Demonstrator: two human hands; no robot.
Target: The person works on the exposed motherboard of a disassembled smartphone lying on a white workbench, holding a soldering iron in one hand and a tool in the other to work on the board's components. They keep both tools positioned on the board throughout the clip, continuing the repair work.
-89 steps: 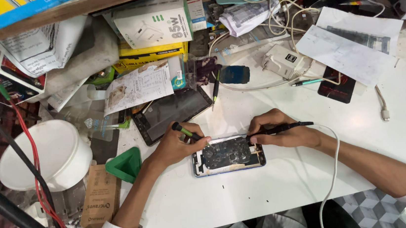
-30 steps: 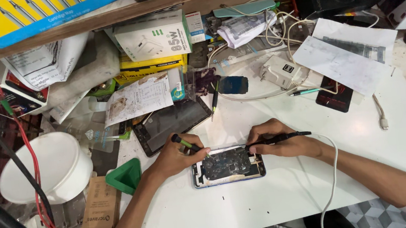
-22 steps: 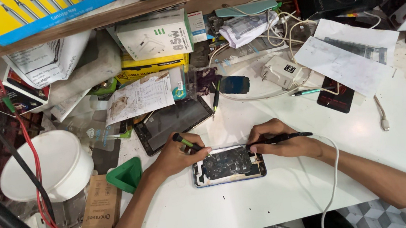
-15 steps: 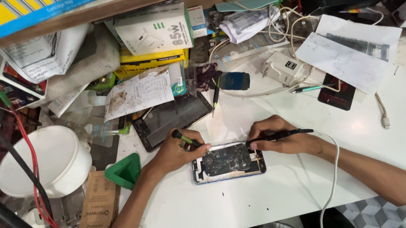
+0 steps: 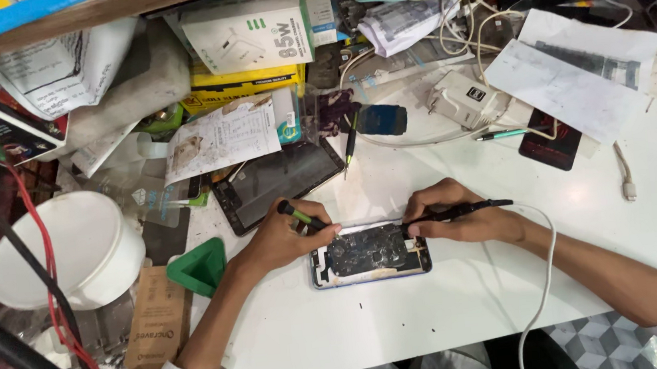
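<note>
We found the opened phone (image 5: 370, 253) lying flat on the white table (image 5: 454, 317), its dark innards exposed. The left hand (image 5: 286, 241) was curled round a green-tipped tool (image 5: 303, 216); the right hand (image 5: 460, 216) pinched a slim black tool (image 5: 460, 212). A dark tablet (image 5: 280, 181) lay just behind.

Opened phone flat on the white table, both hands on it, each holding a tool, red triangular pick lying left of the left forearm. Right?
Not quite: the triangular pick is green, not red, as the head view shows. The rest holds: left hand and right hand each hold a tool over the opened phone on the white table.
</note>
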